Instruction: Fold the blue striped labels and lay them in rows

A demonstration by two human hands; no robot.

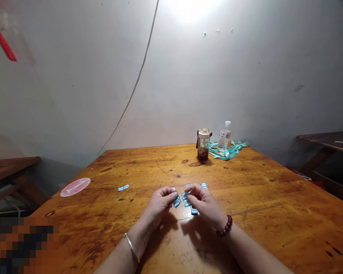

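Over the near middle of the wooden table, my left hand [163, 201] pinches a small stack of blue-edged white labels [176, 202] between thumb and fingers. Close beside it, my right hand [200, 199] has its thumb and fingertips closed on another blue-edged white label piece [185, 198]. More such pieces [204, 185] lie on the table just beyond and under the right hand, partly hidden by it. Farther left, a small blue-and-white pair of labels [123, 188] rests flat. What is printed on them is too small to read.
On the wooden table [148, 167], a pink oval sign [75, 187] lies at the left edge. Toward the back right stand a lidded cup with dark contents [202, 146] and a plastic water bottle [224, 137], among turquoise ribbons [231, 151]. A cable [140, 74] hangs along the wall.
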